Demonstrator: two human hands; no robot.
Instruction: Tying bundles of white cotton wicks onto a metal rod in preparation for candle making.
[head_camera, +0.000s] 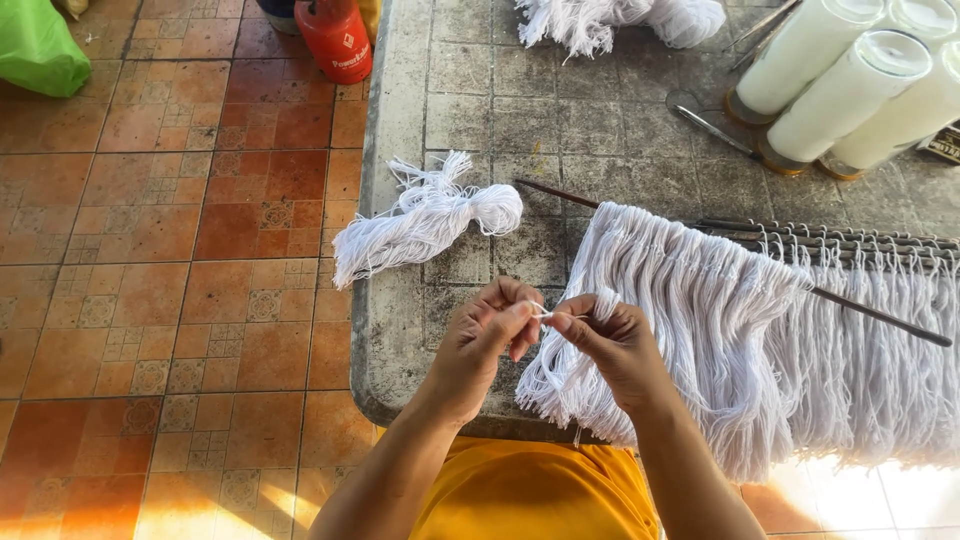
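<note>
While both hands pinch it, thin white string (546, 314), short, taut, frayed fringe (690, 320) beneath

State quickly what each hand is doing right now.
Left hand: fingers pinched shut on a white thread.
Right hand: fingers pinched shut on the same thread.

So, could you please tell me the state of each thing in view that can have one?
Left hand: pinching one end of a short white string.
Right hand: pinching the other end.
Short white string: stretched between the fingertips.
Fringe of white strings: knotted on dark rods, draped over the table edge.
Loose yarn bundle: lying on the table, untouched.
White cylinders: lying tilted, clustered together.
Red gas canister: upright on the floor.
</note>
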